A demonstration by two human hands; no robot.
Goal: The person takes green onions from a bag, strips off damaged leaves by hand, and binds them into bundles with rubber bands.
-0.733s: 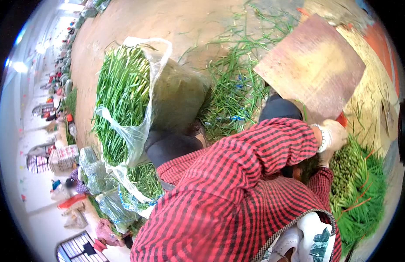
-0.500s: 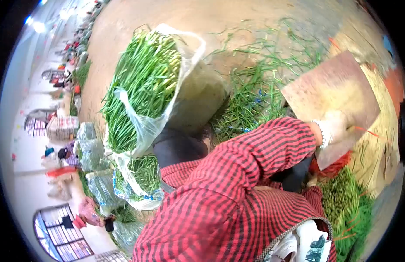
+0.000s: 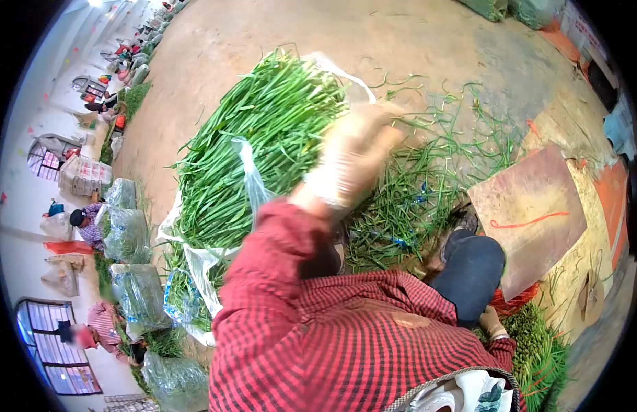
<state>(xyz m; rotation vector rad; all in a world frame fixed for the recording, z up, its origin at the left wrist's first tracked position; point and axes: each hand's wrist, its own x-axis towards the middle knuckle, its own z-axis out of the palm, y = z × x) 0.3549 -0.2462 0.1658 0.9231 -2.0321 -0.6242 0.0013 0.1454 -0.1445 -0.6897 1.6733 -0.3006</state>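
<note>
Fingers I cannot make out: left hand (image 3: 356,154) blurred near greens (image 3: 243,161), right hand (image 3: 493,323) small beside knee (image 3: 475,271)

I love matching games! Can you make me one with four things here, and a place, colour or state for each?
Things
1. Loose string
2. Big bag
3. Raised sleeve
4. Knee

Clues
A. Red and black checks
B. Dark, with no checks
C. Lying on the board
D. Full of green stems

Right pairs: 1-C, 2-D, 3-A, 4-B
</note>
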